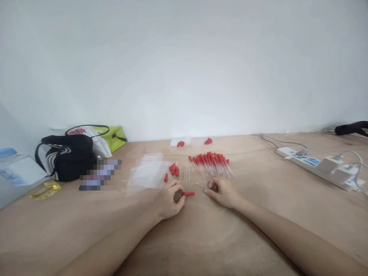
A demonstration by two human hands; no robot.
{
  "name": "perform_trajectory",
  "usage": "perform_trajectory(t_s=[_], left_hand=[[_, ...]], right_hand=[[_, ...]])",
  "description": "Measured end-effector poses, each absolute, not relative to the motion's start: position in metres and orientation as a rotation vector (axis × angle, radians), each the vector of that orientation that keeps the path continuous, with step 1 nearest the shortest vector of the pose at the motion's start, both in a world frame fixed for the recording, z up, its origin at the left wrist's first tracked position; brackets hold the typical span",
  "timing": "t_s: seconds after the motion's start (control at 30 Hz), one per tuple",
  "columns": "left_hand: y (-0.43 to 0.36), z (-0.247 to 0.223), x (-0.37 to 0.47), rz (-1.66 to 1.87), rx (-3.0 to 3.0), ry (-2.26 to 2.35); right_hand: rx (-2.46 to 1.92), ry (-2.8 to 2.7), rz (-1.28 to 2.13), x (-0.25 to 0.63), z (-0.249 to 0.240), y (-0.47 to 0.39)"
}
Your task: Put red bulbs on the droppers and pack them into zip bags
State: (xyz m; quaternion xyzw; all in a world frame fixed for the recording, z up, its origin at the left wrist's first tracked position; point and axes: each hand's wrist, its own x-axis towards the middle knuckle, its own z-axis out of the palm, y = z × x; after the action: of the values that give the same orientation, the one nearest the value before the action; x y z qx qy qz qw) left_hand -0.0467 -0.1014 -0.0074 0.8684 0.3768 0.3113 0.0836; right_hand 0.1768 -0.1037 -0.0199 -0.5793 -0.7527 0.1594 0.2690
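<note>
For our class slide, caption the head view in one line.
Left hand holds a red piece, right hand a thin stick.

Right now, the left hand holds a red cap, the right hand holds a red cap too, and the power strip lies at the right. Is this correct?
Not quite: in the head view, the right hand holds a thin stick instead. The left hand does hold a red cap, and the power strip does lie at the right.

Red bulb (188, 194), white-striped black bag (76, 161)
</note>
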Motion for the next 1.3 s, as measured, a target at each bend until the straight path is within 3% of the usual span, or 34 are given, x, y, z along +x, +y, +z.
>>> perform_trajectory(t_s=[0.27, 0.57, 1.3], left_hand=[[-0.093, -0.012, -0.032, 0.81, 2.579, 1.043], [-0.08, -0.014, -0.022, 0.94, 2.309, 1.017], [-0.084, -0.014, -0.024, 0.942, 2.457, 0.976]], right_hand=[[-1.602, -2.049, 0.229, 0.169, -0.027, -0.105], [-1.185, -1.959, 0.481, 0.174, -0.02, -0.107], [-1.134, -2.09, 0.348, 0.174, -0.025, -0.109]])
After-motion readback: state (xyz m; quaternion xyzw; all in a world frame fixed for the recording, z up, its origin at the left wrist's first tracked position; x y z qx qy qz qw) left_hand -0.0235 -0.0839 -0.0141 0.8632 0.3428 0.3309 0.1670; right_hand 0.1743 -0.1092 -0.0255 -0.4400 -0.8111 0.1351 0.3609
